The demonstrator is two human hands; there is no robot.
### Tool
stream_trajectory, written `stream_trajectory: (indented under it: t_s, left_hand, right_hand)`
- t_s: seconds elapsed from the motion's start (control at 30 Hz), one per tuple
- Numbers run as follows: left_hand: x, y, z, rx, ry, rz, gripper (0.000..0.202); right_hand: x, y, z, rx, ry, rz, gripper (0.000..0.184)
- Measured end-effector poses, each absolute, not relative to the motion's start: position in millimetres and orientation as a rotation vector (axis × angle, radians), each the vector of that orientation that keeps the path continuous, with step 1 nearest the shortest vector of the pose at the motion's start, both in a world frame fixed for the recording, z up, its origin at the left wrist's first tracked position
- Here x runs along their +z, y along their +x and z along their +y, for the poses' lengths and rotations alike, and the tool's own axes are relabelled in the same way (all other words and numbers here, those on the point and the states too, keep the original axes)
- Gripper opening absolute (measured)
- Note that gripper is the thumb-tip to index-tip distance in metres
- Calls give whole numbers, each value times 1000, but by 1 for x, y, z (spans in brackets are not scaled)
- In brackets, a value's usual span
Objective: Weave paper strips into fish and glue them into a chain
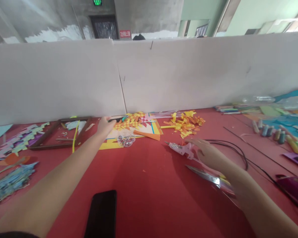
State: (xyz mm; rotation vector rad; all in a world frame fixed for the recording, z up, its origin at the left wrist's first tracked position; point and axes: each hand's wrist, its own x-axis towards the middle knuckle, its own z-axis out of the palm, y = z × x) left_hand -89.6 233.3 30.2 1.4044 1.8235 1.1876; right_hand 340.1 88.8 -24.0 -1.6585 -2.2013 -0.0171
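Observation:
My left hand (104, 126) reaches to the far side of the table, its thumb and fingers closed at a small black object (116, 120) whose kind I cannot make out. Beside it lies a paper piece with woven yellow and orange strips (132, 120), with an orange paper strip (149, 135) at its front. A clear packet of small shiny bits (126, 140) rests on its near edge. My right hand (207, 152) is open, fingers stretched out just behind a pink glue gun (180, 148) lying on its side. Scissors (208, 177) lie below my right wrist.
A black phone (101, 213) lies near the front edge of the red table (144, 188). Yellow paper scraps (186, 124) sit by the white partition (176, 76). At left are a brown frame (46, 138) and blue shreds (12, 181); at right, a cable (240, 152) and several small bottles (273, 131).

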Motion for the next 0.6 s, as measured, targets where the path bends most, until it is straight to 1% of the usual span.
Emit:
stream_trajectory:
  t_s: [0.03, 0.07, 0.17, 0.2, 0.23, 0.3, 0.4, 0.5, 0.6]
  left_hand:
    - [28, -81, 226, 1125, 1494, 1826, 39]
    - [25, -73, 217, 1065, 1582, 1813, 48]
    - [13, -53, 186, 885, 1791, 1778, 92]
    - [9, -49, 177, 829, 1836, 1775, 103]
    - [5, -46, 170, 777, 1869, 1776, 109]
    - [-1, -43, 161, 703, 1926, 1785, 113]
    - [-5, -44, 164, 648, 1970, 1826, 112]
    - [-8, -47, 172, 635, 1989, 1870, 113]
    - [-10, -48, 176, 666, 2014, 1902, 110]
  right_hand:
    - [-25, 345, 91, 8, -1645, -2242, 57]
    - [-26, 348, 92, 15, -1628, -2266, 59]
    - [-29, 347, 98, 0, -1597, -2294, 60]
    - [-28, 346, 99, -1, -1596, -2301, 58]
    - [-28, 345, 100, 4, -1597, -2308, 56]
    - [-25, 345, 101, 19, -1601, -2322, 51]
    - [-19, 350, 102, 33, -1612, -2332, 48]
    - [-13, 354, 103, 35, -1617, -2352, 46]
    - [-8, 354, 106, 33, -1631, -2371, 42]
